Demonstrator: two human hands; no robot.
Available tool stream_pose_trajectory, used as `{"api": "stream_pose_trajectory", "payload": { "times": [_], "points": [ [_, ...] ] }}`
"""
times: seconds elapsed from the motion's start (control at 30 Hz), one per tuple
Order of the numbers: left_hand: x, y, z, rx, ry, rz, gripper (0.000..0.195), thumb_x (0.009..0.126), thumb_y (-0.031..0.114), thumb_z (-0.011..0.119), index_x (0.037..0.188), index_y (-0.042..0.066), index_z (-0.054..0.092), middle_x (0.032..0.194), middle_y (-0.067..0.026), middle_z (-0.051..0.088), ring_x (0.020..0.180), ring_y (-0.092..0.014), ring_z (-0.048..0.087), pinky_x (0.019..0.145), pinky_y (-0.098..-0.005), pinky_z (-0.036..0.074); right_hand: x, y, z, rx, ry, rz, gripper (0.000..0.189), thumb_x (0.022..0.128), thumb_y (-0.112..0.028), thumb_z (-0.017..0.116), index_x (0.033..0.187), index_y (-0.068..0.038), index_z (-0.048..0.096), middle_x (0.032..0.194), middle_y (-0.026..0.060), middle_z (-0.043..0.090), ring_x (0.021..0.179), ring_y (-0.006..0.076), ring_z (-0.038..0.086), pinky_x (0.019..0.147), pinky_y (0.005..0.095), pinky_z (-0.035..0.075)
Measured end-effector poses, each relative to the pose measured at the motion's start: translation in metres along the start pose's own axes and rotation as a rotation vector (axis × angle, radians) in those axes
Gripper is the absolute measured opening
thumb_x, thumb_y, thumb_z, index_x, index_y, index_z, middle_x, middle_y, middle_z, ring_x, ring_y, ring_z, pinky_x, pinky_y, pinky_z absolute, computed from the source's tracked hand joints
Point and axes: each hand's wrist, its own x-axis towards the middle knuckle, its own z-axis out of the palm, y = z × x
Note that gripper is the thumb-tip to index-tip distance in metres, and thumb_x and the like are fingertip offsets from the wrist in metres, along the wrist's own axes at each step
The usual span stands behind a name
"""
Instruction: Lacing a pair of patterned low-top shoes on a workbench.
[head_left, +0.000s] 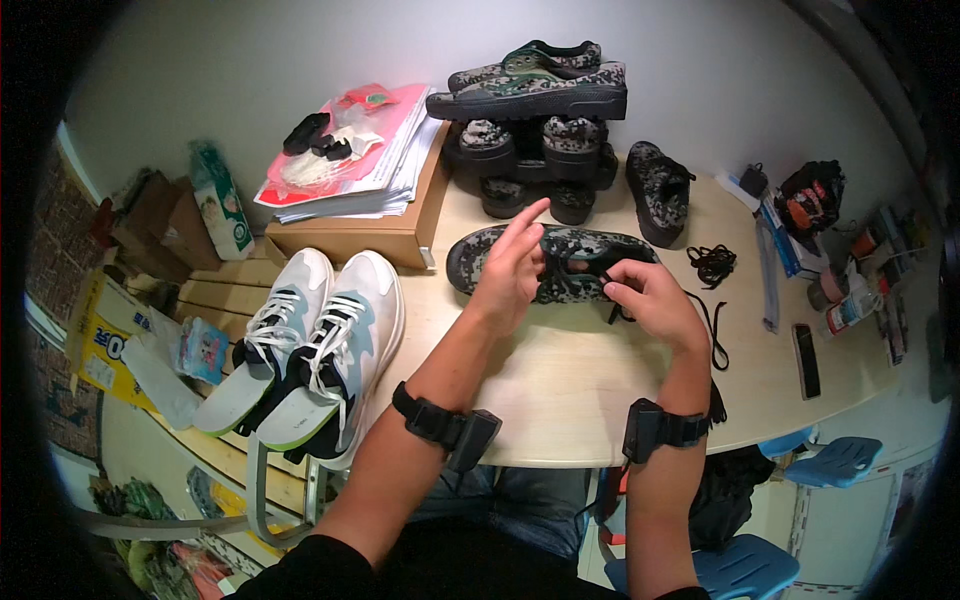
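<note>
A camouflage canvas shoe with black laces lies across the table before me, toe to the left. My left hand is raised at its front part, fingers extended and apart, with nothing held. At the shoe's opening, my right hand pinches a black shoelace between thumb and fingers. A lace end hangs below the right fingers, and a longer black lace trails at the right. Farther right lies a bundled black lace. Another camouflage shoe stands behind, near a stack of similar shoes.
White-and-blue sneakers with insoles pulled partly out stand at the left. Papers lie on a cardboard box behind them. A smartphone, a plastic bottle and other small items occupy the table's right side.
</note>
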Motion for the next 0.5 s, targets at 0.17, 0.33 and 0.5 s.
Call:
{"api": "stream_pose_trajectory", "payload": {
  "times": [0.17,0.33,0.5],
  "points": [
    [0.0,0.004,0.0,-0.079,0.011,-0.01,0.056,0.096,0.03,0.041,0.142,0.004,0.02,0.105,-0.0185,0.06,0.093,-0.029,0.062,0.084,-0.0385,0.05,0.005,0.015,0.005,-0.023,0.085,-0.118,0.008,0.088,-0.008,0.058,0.088,0.0,0.058,0.07,-0.0054,0.051,0.063,0.0044,0.045,0.055,0.0212,0.036],
    [-0.001,0.005,0.0,-0.051,0.007,-0.005,0.056,0.096,0.03,0.04,0.141,0.004,0.021,0.104,-0.0188,0.06,0.094,-0.028,0.062,0.083,-0.0376,0.05,0.002,0.001,0.006,-0.112,0.028,-0.059,0.008,0.088,-0.007,0.056,0.089,0.001,0.059,0.069,-0.0051,0.051,0.062,0.004,0.044,0.055,0.0211,0.036],
    [0.0,0.005,0.0,-0.021,0.036,-0.012,0.055,0.097,0.032,0.037,0.141,0.004,0.022,0.106,-0.0199,0.059,0.095,-0.027,0.062,0.083,-0.0365,0.051,0.003,0.004,0.005,-0.119,0.101,-0.117,0.01,0.089,-0.007,0.055,0.092,0.0,0.06,0.07,-0.0053,0.052,0.061,0.0029,0.043,0.053,0.0198,0.034]
  ]
}}
